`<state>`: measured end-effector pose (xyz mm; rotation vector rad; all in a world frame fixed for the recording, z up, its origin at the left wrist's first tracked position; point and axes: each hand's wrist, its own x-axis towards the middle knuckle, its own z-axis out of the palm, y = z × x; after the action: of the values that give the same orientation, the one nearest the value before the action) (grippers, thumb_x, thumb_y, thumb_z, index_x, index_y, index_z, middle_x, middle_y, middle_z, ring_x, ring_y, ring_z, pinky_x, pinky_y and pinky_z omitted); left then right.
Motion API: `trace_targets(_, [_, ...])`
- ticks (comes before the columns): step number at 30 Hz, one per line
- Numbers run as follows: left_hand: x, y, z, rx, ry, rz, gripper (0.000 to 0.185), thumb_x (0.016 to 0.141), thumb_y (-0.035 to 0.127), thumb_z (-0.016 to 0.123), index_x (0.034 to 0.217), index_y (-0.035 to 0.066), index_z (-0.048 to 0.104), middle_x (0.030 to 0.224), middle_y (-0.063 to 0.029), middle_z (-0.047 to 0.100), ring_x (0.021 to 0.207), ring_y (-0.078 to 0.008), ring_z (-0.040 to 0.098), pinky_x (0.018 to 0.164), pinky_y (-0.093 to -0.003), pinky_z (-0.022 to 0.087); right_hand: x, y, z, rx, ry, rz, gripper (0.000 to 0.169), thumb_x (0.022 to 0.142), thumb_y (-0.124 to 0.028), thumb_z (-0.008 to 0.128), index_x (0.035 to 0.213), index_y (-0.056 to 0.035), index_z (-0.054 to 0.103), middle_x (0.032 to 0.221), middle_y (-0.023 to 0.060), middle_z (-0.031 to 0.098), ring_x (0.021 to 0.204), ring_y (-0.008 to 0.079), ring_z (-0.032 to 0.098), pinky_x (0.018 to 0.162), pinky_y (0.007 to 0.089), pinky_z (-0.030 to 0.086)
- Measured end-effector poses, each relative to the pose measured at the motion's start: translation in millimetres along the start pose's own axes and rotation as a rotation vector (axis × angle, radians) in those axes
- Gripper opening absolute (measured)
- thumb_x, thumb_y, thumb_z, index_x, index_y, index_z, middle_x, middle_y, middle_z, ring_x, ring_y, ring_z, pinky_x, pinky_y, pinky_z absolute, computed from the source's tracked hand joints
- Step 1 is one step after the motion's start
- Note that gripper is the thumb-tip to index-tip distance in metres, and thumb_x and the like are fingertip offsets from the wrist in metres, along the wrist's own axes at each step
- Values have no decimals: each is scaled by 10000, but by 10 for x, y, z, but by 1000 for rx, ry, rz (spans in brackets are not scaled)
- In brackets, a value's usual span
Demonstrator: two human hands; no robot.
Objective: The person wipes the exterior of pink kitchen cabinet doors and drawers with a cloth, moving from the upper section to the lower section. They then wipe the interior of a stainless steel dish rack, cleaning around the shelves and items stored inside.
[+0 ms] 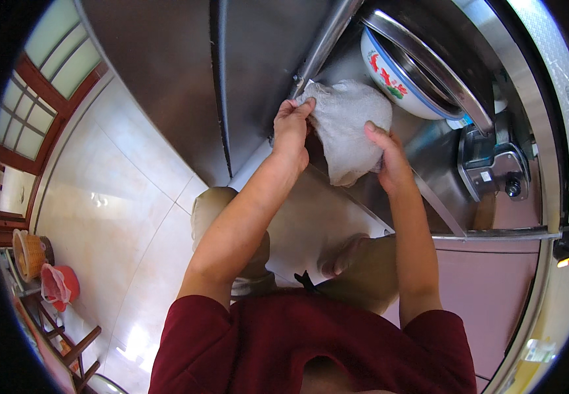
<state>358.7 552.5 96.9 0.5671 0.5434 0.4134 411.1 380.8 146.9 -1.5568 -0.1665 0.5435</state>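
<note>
A light grey cloth [351,125] hangs spread between my two hands, in front of an open metal cabinet. My left hand [291,120] pinches its upper left corner between thumb and fingers. On the cloth's right side, my right hand [390,152] grips the edge with the thumb on top. Just beyond the cloth, a white enamel basin [383,74] with a blue rim and red flower print leans tilted on its side. A wide metal pan or lid [432,64] leans against the basin's open side. The cloth hides part of the cabinet floor.
Right of the basin stands a metal device with a black knob [493,172]. A metal bar [323,44] runs along the left of the opening, beside metal panels [264,59]. Pink cabinet doors [481,295] are at lower right. A wicker basket [28,253] and red bucket [62,285] stand far left.
</note>
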Motion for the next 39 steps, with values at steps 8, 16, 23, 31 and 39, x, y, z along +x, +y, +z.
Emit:
trace_targets(8, [97, 81, -119, 92, 98, 40, 107, 976, 232, 579, 1060, 169, 602, 995, 6, 647, 955, -140, 610, 849, -339, 399, 2, -302, -503, -267, 226, -421, 528, 835, -306, 789, 1212, 21, 616, 1138, 112, 643, 1046, 214, 618, 855, 314, 514])
trace_targets(16, [50, 142, -42, 106, 86, 19, 140, 992, 236, 564, 1090, 143, 601, 1027, -14, 658, 979, -155, 618, 859, -351, 408, 624, -49, 92, -1331, 275, -786, 532, 828, -387, 757, 1164, -11, 587, 1171, 234, 609, 1088, 400, 610, 943, 494, 477])
trace_targets(23, [241, 148, -81, 100, 60, 45, 193, 997, 249, 555, 1137, 125, 605, 1040, -25, 665, 970, -159, 622, 838, -338, 424, 1209, -228, 635, -1317, 204, -764, 462, 793, -255, 722, 1181, -39, 591, 1129, 218, 659, 1049, 410, 632, 916, 495, 490])
trace_targets(31, [379, 96, -122, 98, 19, 37, 220, 1018, 296, 518, 1075, 123, 641, 1033, -27, 664, 990, -166, 615, 854, -324, 415, 598, -215, -30, -1353, 75, -791, 477, 749, -205, 736, 1188, -79, 599, 1190, 191, 646, 1113, 399, 601, 962, 479, 469])
trace_targets(39, [53, 281, -61, 316, -146, 211, 315, 1043, 329, 500, 869, 122, 663, 866, -27, 689, 813, -132, 619, 784, -293, 402, -291, 54, -1387, -1269, 414, -550, 533, 737, -232, 749, 1223, -72, 601, 1262, 180, 647, 1145, 378, 618, 945, 458, 502])
